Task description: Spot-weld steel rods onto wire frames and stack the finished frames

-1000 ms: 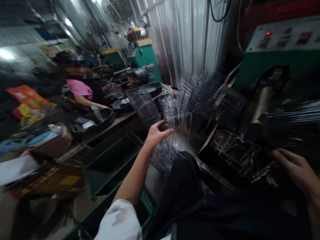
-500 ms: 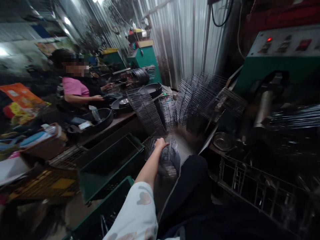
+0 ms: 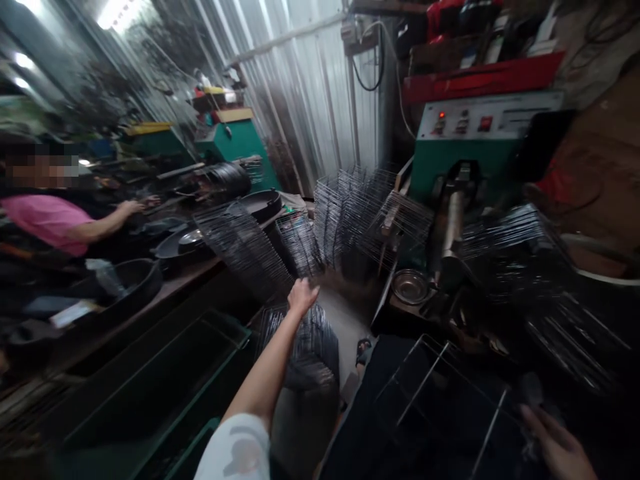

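My left hand (image 3: pixel 303 297) is closed, thumb pointing right, at the top of a stack of bent wire racks (image 3: pixel 313 347) standing in front of my legs. Blur hides whether a wire is between its fingers. Low on the right, my right hand (image 3: pixel 557 443) is smeared by motion, its fingers closed at the end of a wire frame (image 3: pixel 423 383) that lies across my dark-clothed lap. A grey, blurred shape (image 3: pixel 531 390) shows beside those fingers; I cannot make out what it is.
More wire racks (image 3: pixel 350 213) lean by the metal wall. A green machine (image 3: pixel 440 160) with a red light stands at the right, near a round metal dish (image 3: pixel 410 287). Green crates (image 3: pixel 150 387) lie left. A co-worker in a pink top (image 3: pixel 45 220) sits at a bench with black pans.
The view has swung right, so the co-worker sits farther left. My right hand and the wire frame have come into sight. My left hand remains at the rack stack.
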Available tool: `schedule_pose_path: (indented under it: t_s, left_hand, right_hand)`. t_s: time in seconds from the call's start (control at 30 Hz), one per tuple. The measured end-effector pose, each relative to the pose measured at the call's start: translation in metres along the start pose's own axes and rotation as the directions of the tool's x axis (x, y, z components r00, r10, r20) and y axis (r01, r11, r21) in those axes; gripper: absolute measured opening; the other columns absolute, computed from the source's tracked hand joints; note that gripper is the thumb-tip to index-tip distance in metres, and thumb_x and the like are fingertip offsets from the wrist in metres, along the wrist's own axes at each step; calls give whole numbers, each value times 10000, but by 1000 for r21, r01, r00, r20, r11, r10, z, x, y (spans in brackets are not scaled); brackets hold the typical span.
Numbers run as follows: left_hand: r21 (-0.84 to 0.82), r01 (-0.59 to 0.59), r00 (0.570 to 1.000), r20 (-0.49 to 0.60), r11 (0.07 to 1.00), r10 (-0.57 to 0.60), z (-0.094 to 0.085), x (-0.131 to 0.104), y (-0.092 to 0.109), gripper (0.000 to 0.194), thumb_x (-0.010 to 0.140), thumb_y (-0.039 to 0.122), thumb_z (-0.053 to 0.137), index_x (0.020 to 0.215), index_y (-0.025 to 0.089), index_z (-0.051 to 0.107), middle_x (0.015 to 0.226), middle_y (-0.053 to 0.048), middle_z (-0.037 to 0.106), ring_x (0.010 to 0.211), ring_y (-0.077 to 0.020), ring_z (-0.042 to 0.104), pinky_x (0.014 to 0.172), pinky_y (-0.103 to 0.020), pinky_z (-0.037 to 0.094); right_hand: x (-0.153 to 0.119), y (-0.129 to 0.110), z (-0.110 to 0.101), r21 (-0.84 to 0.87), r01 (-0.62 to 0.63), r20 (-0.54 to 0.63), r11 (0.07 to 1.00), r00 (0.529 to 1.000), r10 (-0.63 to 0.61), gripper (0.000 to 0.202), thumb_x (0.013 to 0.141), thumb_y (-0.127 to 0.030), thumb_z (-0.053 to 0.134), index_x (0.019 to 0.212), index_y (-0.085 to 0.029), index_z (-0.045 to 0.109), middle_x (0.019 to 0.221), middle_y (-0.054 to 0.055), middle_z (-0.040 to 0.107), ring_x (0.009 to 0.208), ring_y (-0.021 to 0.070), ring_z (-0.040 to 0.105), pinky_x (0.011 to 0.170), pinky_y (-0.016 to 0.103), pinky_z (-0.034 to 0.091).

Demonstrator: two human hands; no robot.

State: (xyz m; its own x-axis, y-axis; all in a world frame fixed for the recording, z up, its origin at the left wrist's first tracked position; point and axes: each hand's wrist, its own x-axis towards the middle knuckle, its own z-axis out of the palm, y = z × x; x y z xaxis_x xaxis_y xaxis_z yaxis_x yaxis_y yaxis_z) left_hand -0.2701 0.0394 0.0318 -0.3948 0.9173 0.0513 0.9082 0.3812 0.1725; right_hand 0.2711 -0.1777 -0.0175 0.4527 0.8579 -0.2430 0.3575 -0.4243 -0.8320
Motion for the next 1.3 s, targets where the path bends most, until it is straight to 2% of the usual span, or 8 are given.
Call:
schedule_pose_path:
  t_s: [0.13,0.27,0.43,0.63,0.73,0.8,1.07,1.3]
  left_hand:
    - [-29,-259,955,-154,965,252,-28,36,100,475,962,529,447,1323,236,542,1289,-109,593,1150,-242,624,925,-312,508]
    - [-17,-394,897,-225,919,380,-52,68,192,429,953,478,484,1308,243,539,1299,-116,577,1109,-253,640,868,-327,514]
    - [-7,-428,880,-231,904,415,-70,85,237,285,945,281,442,1103,171,653,1142,-160,647,1001,-317,677,793,-386,508]
    - [83,-506,819,-267,858,509,-82,88,231,356,965,348,378,1038,172,678,1069,-165,671,969,-338,666,762,-399,483]
    - [181,-563,732,-343,806,589,-93,80,228,369,980,360,340,1073,200,659,1062,-144,676,983,-329,640,684,-358,454]
    - [221,-604,675,-370,766,638,-99,71,226,343,981,329,340,1098,216,642,1046,-128,680,1017,-323,615,645,-338,425]
    - [209,-689,592,-390,694,705,-95,13,182,308,992,310,340,1008,213,631,952,-99,686,991,-277,600,628,-325,391]
    - [-53,-708,670,-366,704,646,-27,-51,95,275,941,351,370,1027,277,621,991,-88,696,917,-274,658,684,-352,478]
  right_hand:
    - [17,22,13,-70,3,48,998,999,1,403,574,-666,700,749,-308,761,893,81,785,974,387,719,726,445,623]
    - [37,18,14,-209,175,200,962,971,-133,463,704,-682,580,788,-270,776,949,58,788,937,348,728,774,422,603]
    - [72,-26,-19,-478,362,96,800,927,-362,440,820,-602,514,935,-258,764,1017,72,767,949,319,717,828,431,560]
    - [136,-136,-83,-744,266,-142,613,833,-535,358,963,-443,428,1095,-217,673,1086,101,719,964,285,682,785,374,522]
    - [169,-189,-89,-818,183,-239,546,755,-611,370,982,-421,438,1232,-196,593,1208,136,656,1012,287,650,775,358,502]
    - [186,-211,-85,-856,150,-205,495,780,-591,354,983,-356,446,1270,-185,563,1250,147,624,1046,289,633,763,345,490]
    - [205,-224,-80,-882,166,-105,440,843,-528,286,972,-206,412,1142,-178,641,1134,140,661,1030,280,638,802,341,463]
    - [200,-243,-89,-871,183,-121,455,819,-561,364,1028,-303,325,1265,-168,567,1241,163,598,1068,284,609,838,359,449]
